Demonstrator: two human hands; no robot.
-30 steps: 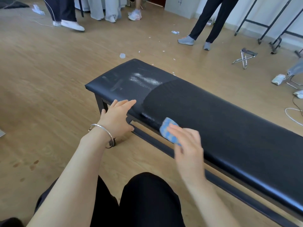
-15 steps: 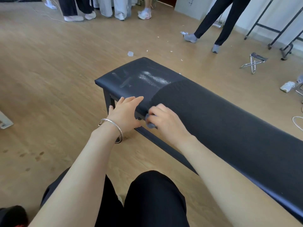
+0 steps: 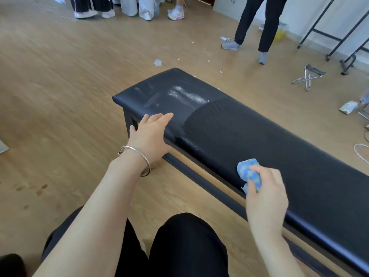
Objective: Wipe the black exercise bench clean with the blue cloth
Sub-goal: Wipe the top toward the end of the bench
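Note:
The long black exercise bench (image 3: 259,140) runs from the upper middle to the lower right. Its far left end carries white powder (image 3: 187,95) and smears; the part to the right looks darker and damp. My right hand (image 3: 265,192) grips the bunched blue cloth (image 3: 249,173) against the bench's near edge. My left hand (image 3: 151,134), a silver bangle on its wrist, rests with straight fingers on the near edge close to the left end.
Wooden floor lies all around. Several people's legs stand at the back, one pair (image 3: 257,27) near the bench's far side. A small folding stool (image 3: 308,76) and metal racks (image 3: 339,43) are at the right. Scraps of litter dot the floor. My black-trousered knees (image 3: 179,246) are below.
My right hand has slid the cloth to the right along the bench's near edge, away from my left hand. The left hand has stayed in place.

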